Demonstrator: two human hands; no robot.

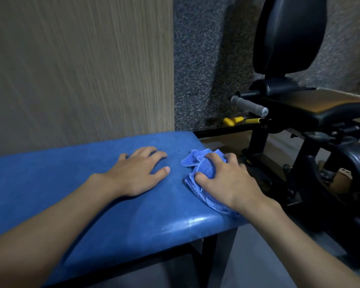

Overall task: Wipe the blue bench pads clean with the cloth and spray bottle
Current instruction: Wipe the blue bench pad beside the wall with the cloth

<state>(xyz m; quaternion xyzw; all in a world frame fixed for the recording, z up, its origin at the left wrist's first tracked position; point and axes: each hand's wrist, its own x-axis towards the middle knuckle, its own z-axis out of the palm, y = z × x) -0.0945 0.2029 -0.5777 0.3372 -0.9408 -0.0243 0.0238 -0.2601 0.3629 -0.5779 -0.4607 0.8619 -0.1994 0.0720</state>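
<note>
The blue pad (71, 194) runs across the lower half of the view, its right end near the middle of the frame; a glossy sheen shows along its near right corner; the left hand (137, 173) lies palm down on the pad a little left of that end, fingers straight and slightly spread, thumb out to the side, holding nothing; the right hand (227, 181) sits just beside it at the pad's right edge, fingers and thumb curled into the cloth (197, 161) and pressing it against the pad; the cloth is light blue and crumpled, bunched under the palm, with folds sticking out past the fingertips toward the far edge and a strip trailing back along the pad's edge below the wrist; both forearms are bare and reach in from the bottom of the frame; under the pad a black leg (209, 262) drops to a grey floor (247, 256); behind the pad stands a wood-grain panel (81, 69), touching or nearly touching the pad's far edge, and to its right a speckled grey wall (206, 59); to the right of the bench, apart from it, is a black machine (312, 163) with a tall black backrest (289, 34), a black seat (330, 113) and a grey grip (249, 106) pointing toward the bench; a yellow knob (230, 120) shows just below the grip, low against the speckled wall.
</note>
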